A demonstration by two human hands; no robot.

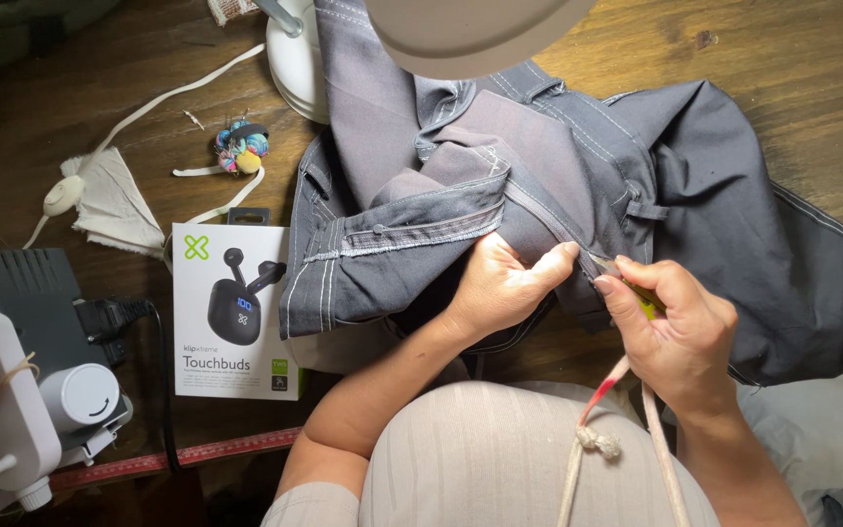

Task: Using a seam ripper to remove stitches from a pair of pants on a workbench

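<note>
Dark grey stitched trousers (578,185) lie crumpled across the centre and right of the wooden counter (812,68). The left hand (500,288) pinches a seam fold; the right hand (680,332) grips a thin tool (626,280), mostly hidden. A white box (231,312) sits at left.

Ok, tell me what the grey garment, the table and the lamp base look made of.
Grey garment: woven cloth, likely cotton twill, matte, with pale topstitched seams and soft folds. Table: wood, dark brown stain, visible grain and a knot. Lamp base: smooth white surface with a slight sheen, probably plastic or painted metal; the look leaves that open.
</note>
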